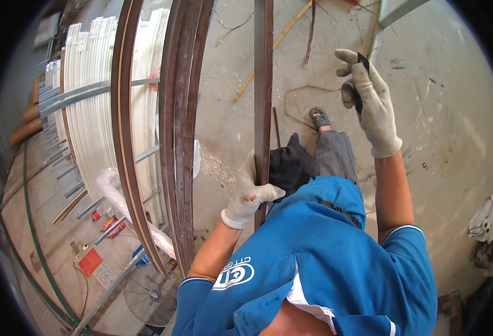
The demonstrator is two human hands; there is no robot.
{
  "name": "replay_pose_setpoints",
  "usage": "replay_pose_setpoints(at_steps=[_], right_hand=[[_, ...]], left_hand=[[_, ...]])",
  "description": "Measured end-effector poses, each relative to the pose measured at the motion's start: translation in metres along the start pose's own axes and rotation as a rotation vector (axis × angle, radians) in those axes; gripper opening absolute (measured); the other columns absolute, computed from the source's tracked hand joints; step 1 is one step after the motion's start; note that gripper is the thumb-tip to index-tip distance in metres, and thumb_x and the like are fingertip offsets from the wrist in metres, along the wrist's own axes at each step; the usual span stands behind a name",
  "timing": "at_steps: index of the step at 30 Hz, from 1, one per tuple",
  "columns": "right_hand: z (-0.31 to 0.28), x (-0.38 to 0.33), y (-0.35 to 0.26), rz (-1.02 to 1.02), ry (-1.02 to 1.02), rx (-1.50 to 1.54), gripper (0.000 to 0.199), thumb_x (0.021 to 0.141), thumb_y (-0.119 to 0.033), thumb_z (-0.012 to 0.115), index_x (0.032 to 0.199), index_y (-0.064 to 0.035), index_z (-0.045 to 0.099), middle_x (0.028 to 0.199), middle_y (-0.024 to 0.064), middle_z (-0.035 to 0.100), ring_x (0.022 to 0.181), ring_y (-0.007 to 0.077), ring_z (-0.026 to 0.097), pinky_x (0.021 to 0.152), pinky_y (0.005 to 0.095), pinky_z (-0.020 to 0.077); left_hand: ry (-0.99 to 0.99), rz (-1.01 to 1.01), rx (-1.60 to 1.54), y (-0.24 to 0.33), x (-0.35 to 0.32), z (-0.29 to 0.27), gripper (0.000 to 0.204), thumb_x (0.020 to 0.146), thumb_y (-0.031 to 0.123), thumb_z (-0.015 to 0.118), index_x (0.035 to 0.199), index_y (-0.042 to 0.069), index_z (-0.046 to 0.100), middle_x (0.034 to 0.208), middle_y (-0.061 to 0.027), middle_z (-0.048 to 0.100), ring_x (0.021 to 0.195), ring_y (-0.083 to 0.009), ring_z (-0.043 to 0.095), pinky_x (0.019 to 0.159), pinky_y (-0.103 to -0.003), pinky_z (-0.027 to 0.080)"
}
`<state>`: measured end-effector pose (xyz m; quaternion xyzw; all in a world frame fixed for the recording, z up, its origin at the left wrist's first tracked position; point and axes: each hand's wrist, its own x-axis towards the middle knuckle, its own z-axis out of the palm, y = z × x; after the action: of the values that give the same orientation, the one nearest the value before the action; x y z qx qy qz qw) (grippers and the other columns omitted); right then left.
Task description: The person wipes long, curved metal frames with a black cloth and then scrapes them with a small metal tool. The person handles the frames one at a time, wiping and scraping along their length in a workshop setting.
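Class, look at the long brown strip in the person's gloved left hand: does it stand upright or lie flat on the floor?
Upright. The brown strip rises on end from the concrete floor, with the left hand wrapped around it.

Dusty concrete floor (442, 112) — wooden stick (274, 42), white debris (218, 162) on it.

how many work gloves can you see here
2. One glove is on the left hand, gripping the upright brown metal strip. The other is on the right hand, raised and holding a small dark blade-like tool. None others show.
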<state>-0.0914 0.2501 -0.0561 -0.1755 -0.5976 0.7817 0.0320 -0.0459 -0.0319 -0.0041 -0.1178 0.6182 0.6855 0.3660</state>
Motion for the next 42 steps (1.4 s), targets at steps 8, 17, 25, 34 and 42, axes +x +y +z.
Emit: replay_pose_setpoints(at_steps=[8,17,25,34,42], right_hand=[[0.008,0.041,-0.015,-0.159,-0.158,-0.191,0.04,0.109,-0.037,0.05,0.124,-0.0053,0.07,0.081,-0.0028,0.054,0.072,0.0063,0.05,0.068,0.0251,0.0461],[0.011,0.072,-0.017,-0.099,-0.329,-0.173,0.027,0.107,-0.026,0.057,0.126,-0.0078,0.064,0.079,-0.0072,0.049,0.067,0.0002,0.041,0.054,0.0192,0.0322],[0.016,0.077,-0.019,-0.384,-0.281,-0.273,0.028,0.109,-0.03,0.053,0.127,-0.0104,0.062,0.082,-0.0071,0.054,0.065,0.0001,0.043,0.055,0.018,0.0341],[0.011,0.078,-0.019,-0.365,-0.298,-0.152,0.03,0.109,-0.029,0.053,0.122,-0.0059,0.067,0.078,-0.0039,0.055,0.062,0.0015,0.042,0.055,0.0193,0.0358],[0.006,0.103,-0.02,-0.324,-0.453,-0.337,0.031,0.107,-0.027,0.057,0.119,-0.0005,0.069,0.076,-0.0035,0.057,0.065,0.0044,0.049,0.059,0.0226,0.0441]], left_hand=[[-0.019,-0.02,0.07,0.003,-0.004,0.004,0.062,0.068,-0.005,0.072,0.128,-0.002,0.055,0.115,-0.008,0.067,0.103,-0.0148,0.066,0.093,-0.03,0.053],[0.028,-0.096,0.121,-0.005,0.0,0.009,0.077,0.062,0.003,0.079,0.134,-0.004,0.05,0.117,-0.0123,0.066,0.099,-0.0214,0.069,0.084,-0.033,0.059],[0.03,-0.031,0.125,-0.005,-0.004,0.011,0.078,0.061,0.002,0.079,0.132,-0.006,0.049,0.115,-0.0138,0.067,0.1,-0.0218,0.069,0.084,-0.034,0.059],[0.072,-0.092,0.102,0.003,-0.003,0.018,0.076,0.06,0.0,0.077,0.131,-0.005,0.051,0.114,-0.0132,0.067,0.093,-0.022,0.071,0.074,-0.033,0.061],[0.067,-0.044,0.165,-0.003,-0.003,0.015,0.079,0.056,-0.003,0.078,0.131,-0.002,0.053,0.116,-0.0111,0.067,0.101,-0.021,0.069,0.086,-0.033,0.059]])
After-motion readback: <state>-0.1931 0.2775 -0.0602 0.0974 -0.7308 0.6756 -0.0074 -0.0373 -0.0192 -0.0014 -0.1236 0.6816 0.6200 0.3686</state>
